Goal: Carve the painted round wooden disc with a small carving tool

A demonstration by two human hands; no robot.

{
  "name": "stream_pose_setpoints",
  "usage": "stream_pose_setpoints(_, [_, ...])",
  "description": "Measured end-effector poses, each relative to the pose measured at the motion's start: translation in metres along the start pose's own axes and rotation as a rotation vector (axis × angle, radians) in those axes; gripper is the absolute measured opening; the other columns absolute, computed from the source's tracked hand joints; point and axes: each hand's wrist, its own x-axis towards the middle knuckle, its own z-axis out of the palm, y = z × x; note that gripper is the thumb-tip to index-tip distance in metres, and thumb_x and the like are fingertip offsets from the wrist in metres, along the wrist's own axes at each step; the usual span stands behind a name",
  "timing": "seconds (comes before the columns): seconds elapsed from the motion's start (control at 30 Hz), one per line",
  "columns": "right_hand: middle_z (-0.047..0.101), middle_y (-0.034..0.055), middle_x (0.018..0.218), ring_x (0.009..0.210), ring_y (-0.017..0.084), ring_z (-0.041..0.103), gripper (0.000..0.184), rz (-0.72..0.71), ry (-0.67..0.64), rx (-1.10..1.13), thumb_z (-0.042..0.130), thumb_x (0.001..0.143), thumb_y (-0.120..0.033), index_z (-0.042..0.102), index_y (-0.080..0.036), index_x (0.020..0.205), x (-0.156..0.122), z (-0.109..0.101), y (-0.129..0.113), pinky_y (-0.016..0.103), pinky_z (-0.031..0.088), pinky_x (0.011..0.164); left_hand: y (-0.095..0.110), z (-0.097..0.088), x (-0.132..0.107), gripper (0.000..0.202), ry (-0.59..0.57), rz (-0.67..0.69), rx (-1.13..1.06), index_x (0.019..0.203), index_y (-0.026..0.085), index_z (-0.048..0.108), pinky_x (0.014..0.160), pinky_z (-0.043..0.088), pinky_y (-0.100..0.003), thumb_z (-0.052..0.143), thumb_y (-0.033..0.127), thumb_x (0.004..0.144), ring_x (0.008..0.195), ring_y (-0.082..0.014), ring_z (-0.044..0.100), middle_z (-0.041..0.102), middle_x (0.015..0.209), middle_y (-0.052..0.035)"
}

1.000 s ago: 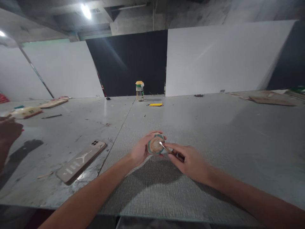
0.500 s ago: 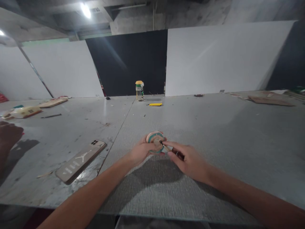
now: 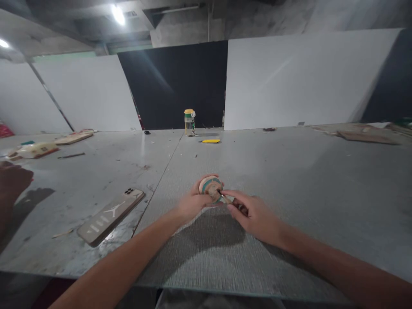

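My left hand (image 3: 193,203) is closed around a small round tan piece (image 3: 210,185) with a teal ring, its thumb lying across the near face. In the fingers of my right hand (image 3: 249,210) is a slim paintbrush (image 3: 227,200) with a tan handle and a dark tip. That tip meets the face of the round piece, right of my left thumb. Both hands are just above the grey table (image 3: 289,180), their shadow beneath them. The underside of the round piece is hidden by my left fingers.
A phone (image 3: 111,218) lies left of my left forearm, beside a small stick (image 3: 63,233). Farther off are a yellow cutter (image 3: 210,140) and a bottle (image 3: 189,123). Another person's hand (image 3: 14,178) is at the left edge. Boards (image 3: 367,136) lie far right.
My left hand has tilted and turned the round piece, so more of its edge shows. The brush tip stays against its face. The view has shifted slightly.
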Motion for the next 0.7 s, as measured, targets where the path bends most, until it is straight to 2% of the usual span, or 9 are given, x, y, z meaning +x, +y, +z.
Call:
stream_pose_setpoints(0.1, [0.072,0.0057,0.085,0.061,0.015,0.061,0.038,-0.003,-0.036,-0.023,0.047,0.091,-0.025,0.058,-0.017,0.126,-0.0009,-0.0001,-0.001,0.025,0.043,0.057,0.0003,0.0,0.0007,0.056,0.038,0.055,-0.016,0.116,0.023,0.054,0.087,0.047,-0.036,0.065,0.008,0.064,0.098,-0.0211,0.06,0.063,0.103,-0.0061])
stream_pose_setpoints(0.23, [0.072,0.0087,0.105,0.082,0.019,0.065,0.036,-0.067,-0.067,-0.017,0.044,0.092,-0.024,0.061,-0.018,0.123,-0.003,0.0001,-0.005,0.027,0.047,0.071,0.0035,0.0006,0.0005,0.059,0.041,0.055,-0.019,0.12,0.023,0.052,0.088,0.043,-0.034,0.065,0.007,0.065,0.104,-0.0225,0.059,0.064,0.103,-0.0057])
stream_pose_setpoints(0.33, [0.072,0.008,0.095,0.073,0.017,0.064,0.037,-0.059,-0.064,-0.014,0.043,0.092,-0.023,0.06,-0.017,0.124,-0.0032,-0.0007,-0.0053,0.026,0.046,0.065,0.0055,0.0012,0.0006,0.057,0.015,0.012,-0.073,0.121,0.021,0.051,0.09,0.041,-0.035,0.064,0.009,0.067,0.105,-0.0229,0.058,0.064,0.104,-0.0074])
stream_pose_setpoints(0.4, [0.071,0.0054,0.08,0.061,0.015,0.06,0.038,-0.033,-0.065,-0.01,0.041,0.093,-0.024,0.057,-0.016,0.127,-0.0028,-0.0015,-0.0039,0.025,0.043,0.057,0.0054,0.0013,0.0009,0.049,-0.003,-0.009,-0.106,0.119,0.019,0.052,0.089,0.042,-0.035,0.063,0.014,0.071,0.1,-0.022,0.059,0.064,0.104,-0.009])
stream_pose_setpoints(0.47, [0.069,0.004,0.074,0.056,0.015,0.057,0.04,-0.02,-0.066,-0.008,0.04,0.094,-0.025,0.054,-0.016,0.131,-0.0025,-0.0022,-0.0026,0.024,0.041,0.053,0.0044,0.001,0.0013,0.043,-0.025,-0.021,-0.128,0.117,0.017,0.053,0.084,0.044,-0.034,0.062,0.022,0.076,0.093,-0.0203,0.059,0.064,0.102,-0.0098])
stream_pose_setpoints(0.57, [0.071,0.0058,0.083,0.061,0.015,0.059,0.04,-0.038,-0.065,-0.014,0.039,0.094,-0.024,0.053,-0.017,0.131,-0.0024,-0.0021,-0.0022,0.025,0.043,0.058,0.0029,-0.0001,0.0014,0.037,-0.051,-0.041,-0.141,0.116,0.018,0.053,0.08,0.047,-0.034,0.059,0.03,0.081,0.091,-0.0199,0.059,0.062,0.102,-0.0096])
stream_pose_setpoints(0.7, [0.072,0.009,0.098,0.074,0.018,0.063,0.038,-0.055,-0.051,-0.02,0.041,0.093,-0.021,0.056,-0.019,0.128,-0.0017,-0.0007,-0.003,0.028,0.045,0.066,0.0031,-0.0012,0.0004,0.034,-0.078,-0.081,-0.128,0.116,0.021,0.054,0.081,0.05,-0.041,0.056,0.035,0.085,0.1,-0.0233,0.057,0.057,0.115,-0.0104])
